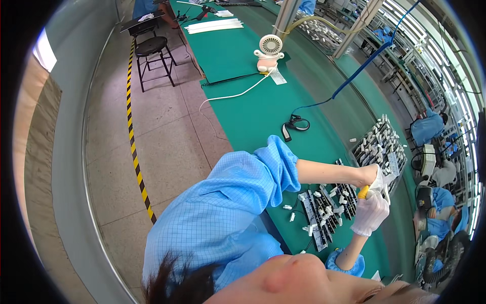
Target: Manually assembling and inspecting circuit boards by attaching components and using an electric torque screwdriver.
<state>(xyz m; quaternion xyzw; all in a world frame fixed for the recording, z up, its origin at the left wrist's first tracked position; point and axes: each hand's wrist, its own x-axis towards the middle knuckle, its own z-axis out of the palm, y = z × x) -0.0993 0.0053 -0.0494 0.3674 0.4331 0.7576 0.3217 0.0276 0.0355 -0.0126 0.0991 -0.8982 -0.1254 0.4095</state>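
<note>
Over the right side of the bench my two hands meet. My left hand [375, 178], with white covering on its fingers, is closed in what looks like a pinch. Just below it my right hand [371, 213], in a white knit glove, is curled closed. A small yellow piece [363, 192] shows between them; which hand has it, and what it belongs to, I cannot tell. Beside my hands lie several dark strips [320, 215] with white connectors and short wires. Beyond my hands stands a clear tray [403, 169] heaped with similar white-ended parts.
A black strap loop [298, 123] on a blue coiled cord lies on the green mat [253, 111]. Farther along stand a small white fan [270, 53] and white strips [213, 26]. A black stool [152, 46] is on the floor. Other people in blue [428, 126] sit across the aisle.
</note>
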